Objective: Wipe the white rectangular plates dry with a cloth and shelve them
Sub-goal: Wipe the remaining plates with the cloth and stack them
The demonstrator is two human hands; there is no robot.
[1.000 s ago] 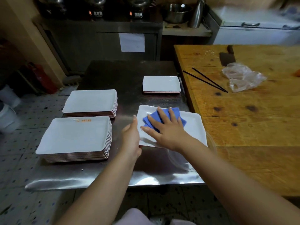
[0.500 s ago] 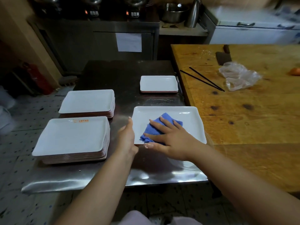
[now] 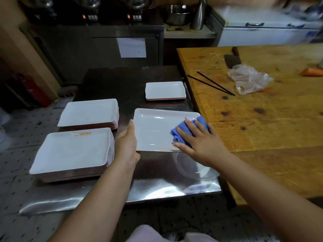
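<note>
A white rectangular plate (image 3: pixel 153 130) lies over a clear bowl (image 3: pixel 195 168) on the steel table (image 3: pixel 157 187). My left hand (image 3: pixel 127 144) holds the plate's left edge, thumb on the rim. My right hand (image 3: pixel 197 140) presses a blue cloth (image 3: pixel 183 131) flat on the plate's right end with straight fingers. Two tall stacks of white plates stand to the left, one near (image 3: pixel 71 151) and one further back (image 3: pixel 89 112). A short stack (image 3: pixel 165 89) sits behind the plate.
A wooden table (image 3: pixel 262 119) adjoins on the right, with black chopsticks (image 3: pixel 211 83), a crumpled plastic bag (image 3: pixel 250 79) and a cleaver (image 3: pixel 232 60). Steel counters with cookers (image 3: pixel 111 16) and a pot (image 3: pixel 178 14) stand behind. A red extinguisher (image 3: pixel 33 89) is on the floor at left.
My right hand has slid the blue cloth from the plate's left-middle to its right end. The left hand has kept its hold on the left edge.
</note>
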